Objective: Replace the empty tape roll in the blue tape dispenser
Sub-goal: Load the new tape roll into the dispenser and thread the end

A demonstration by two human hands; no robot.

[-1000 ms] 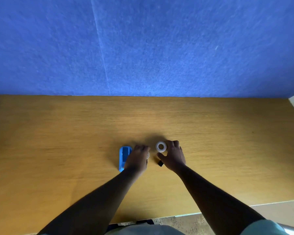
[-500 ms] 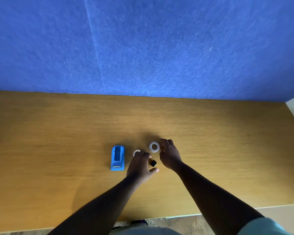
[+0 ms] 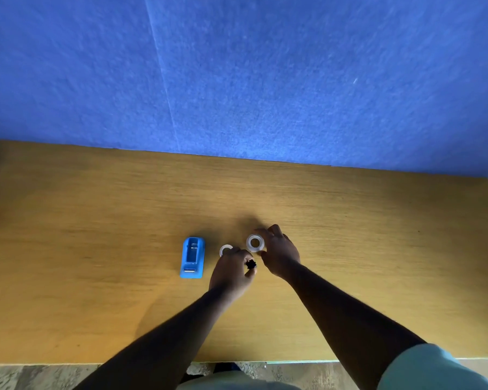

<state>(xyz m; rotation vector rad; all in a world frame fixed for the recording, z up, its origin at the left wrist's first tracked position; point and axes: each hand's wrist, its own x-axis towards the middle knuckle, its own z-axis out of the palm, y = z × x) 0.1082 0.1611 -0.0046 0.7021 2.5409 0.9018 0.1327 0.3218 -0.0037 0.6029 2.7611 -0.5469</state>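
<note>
The blue tape dispenser (image 3: 192, 257) sits on the wooden desk (image 3: 96, 235) with its roll bay showing nothing inside. Just right of it lies a thin white ring, the empty tape roll (image 3: 225, 249), partly covered by my left hand (image 3: 233, 273). That hand pinches a small black spindle piece (image 3: 251, 264) between thumb and fingers. Further right lies a thicker, translucent new tape roll (image 3: 255, 243), flat on the desk. My right hand (image 3: 279, 253) curls around its right side, fingertips touching its rim.
A blue felt partition (image 3: 237, 80) rises along the desk's far edge. The desk's near edge runs along the bottom, with floor below it. A pale wall strip shows at the far right.
My left hand left the dispenser, moved right and picked up the black spindle piece. The empty ring now lies uncovered beside the dispenser. My right hand stayed at the new roll.
</note>
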